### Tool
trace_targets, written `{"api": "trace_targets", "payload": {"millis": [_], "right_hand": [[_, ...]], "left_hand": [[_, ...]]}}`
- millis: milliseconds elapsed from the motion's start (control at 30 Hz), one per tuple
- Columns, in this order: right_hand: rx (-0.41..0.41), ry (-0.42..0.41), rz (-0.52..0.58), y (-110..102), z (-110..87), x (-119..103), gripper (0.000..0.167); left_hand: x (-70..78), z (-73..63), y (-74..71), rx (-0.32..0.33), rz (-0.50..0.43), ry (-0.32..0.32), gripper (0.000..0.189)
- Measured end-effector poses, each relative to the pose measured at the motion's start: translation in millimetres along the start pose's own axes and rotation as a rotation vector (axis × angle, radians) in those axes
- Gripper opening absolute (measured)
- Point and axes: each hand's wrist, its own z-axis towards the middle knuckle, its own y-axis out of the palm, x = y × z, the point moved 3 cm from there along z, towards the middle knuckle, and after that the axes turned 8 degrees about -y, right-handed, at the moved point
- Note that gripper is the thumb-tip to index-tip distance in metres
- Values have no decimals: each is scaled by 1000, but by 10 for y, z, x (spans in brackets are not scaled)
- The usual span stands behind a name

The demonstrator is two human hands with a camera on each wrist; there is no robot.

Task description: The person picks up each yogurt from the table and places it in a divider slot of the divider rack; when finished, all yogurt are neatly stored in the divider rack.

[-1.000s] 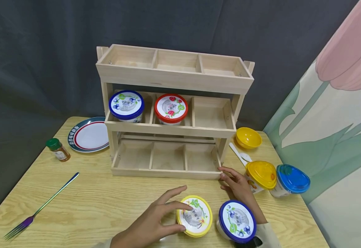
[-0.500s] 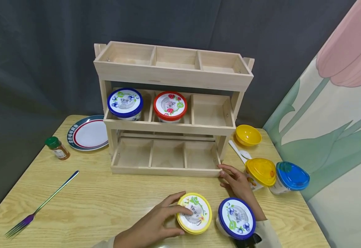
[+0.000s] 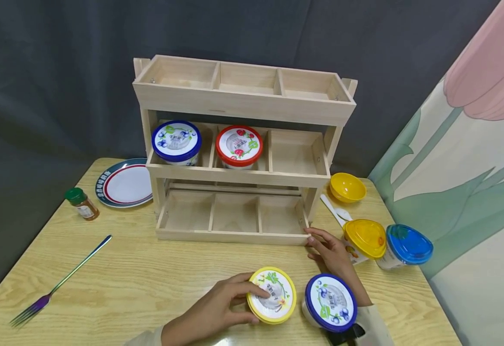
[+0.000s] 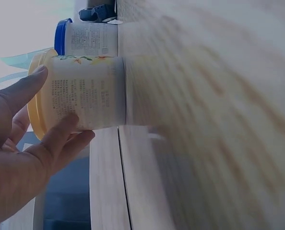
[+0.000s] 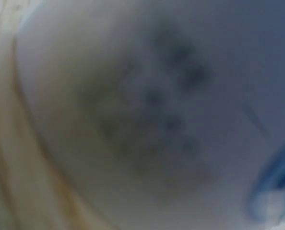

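Observation:
My left hand (image 3: 230, 303) grips a white tub with a yellow lid (image 3: 279, 294), one finger resting on the lid. In the left wrist view this tub (image 4: 87, 93) stands upright on the table, fingers around its side and lid. To its right is a blue-lidded tub (image 3: 331, 300) with blueberry print; its blurred side (image 5: 147, 105) fills the right wrist view. My right hand (image 3: 331, 252) holds the front right corner of the wooden rack's bottom tray (image 3: 234, 236). On the middle tier sit a blue-lidded tub (image 3: 176, 142) and a red-lidded tub (image 3: 239, 146).
Yellow-topped (image 3: 365, 239) and blue-topped containers (image 3: 409, 244) stand right of my right hand. Behind them are a yellow bowl (image 3: 348, 187) and white spoons (image 3: 331, 207). At left lie a plate (image 3: 128, 185), a green-capped spice jar (image 3: 81, 203) and a fork (image 3: 61, 282).
My left hand's fingers have closed in around the yellow-lidded tub, from spread beside and over it. My right hand stays at the tray corner. The view has shifted slightly.

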Motion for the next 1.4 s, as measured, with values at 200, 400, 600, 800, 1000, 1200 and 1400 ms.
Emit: {"api": "trace_targets", "payload": {"millis": [200, 400, 600, 800, 1000, 1200, 1400], "right_hand": [[4, 9, 10, 2, -3, 4, 38], [7, 14, 16, 3, -5, -13, 39], [2, 16, 13, -10, -1, -13, 40], [-1, 26, 12, -13, -15, 9, 41], [1, 38, 3, 0, -15, 3, 40], [4, 27, 11, -9, -17, 4, 40], [4, 0, 32, 0, -1, 9, 39]], "left_hand": [[22, -18, -59, 30, 35, 18, 42], [69, -77, -218, 128, 129, 145, 45], [108, -116, -382, 227, 147, 192, 47], [134, -146, -642, 321, 166, 191, 48], [100, -199, -939, 407, 134, 149, 47], [78, -199, -1150, 461, 114, 95, 47], [42, -173, -1315, 534, 97, 95, 46]]}}
